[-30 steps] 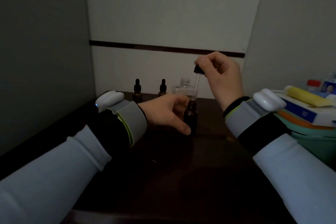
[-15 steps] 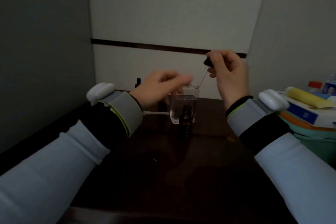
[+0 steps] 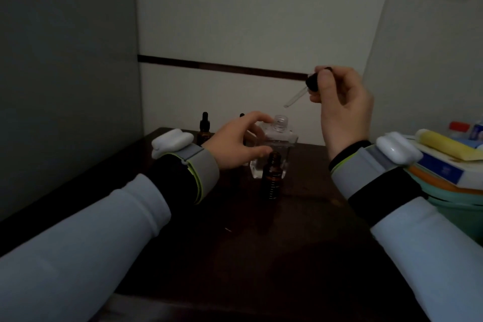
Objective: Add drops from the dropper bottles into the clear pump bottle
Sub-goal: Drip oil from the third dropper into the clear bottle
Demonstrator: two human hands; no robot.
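The dropper (image 3: 296,98) hangs tilted, its tip above and a touch right of the narrow open neck of the pump bottle (image 3: 281,138), so a squeeze now would likely land even 1 drop on the shoulder or the table (image 3: 235,243), and the left hand (image 3: 235,141) could tip the uncapped amber bottle (image 3: 271,178) just in front. The right hand (image 3: 342,102) pinches the dropper's black bulb between thumb and fingers; the left's fingers curl round the pump bottle's left side, forefinger tip beside the neck
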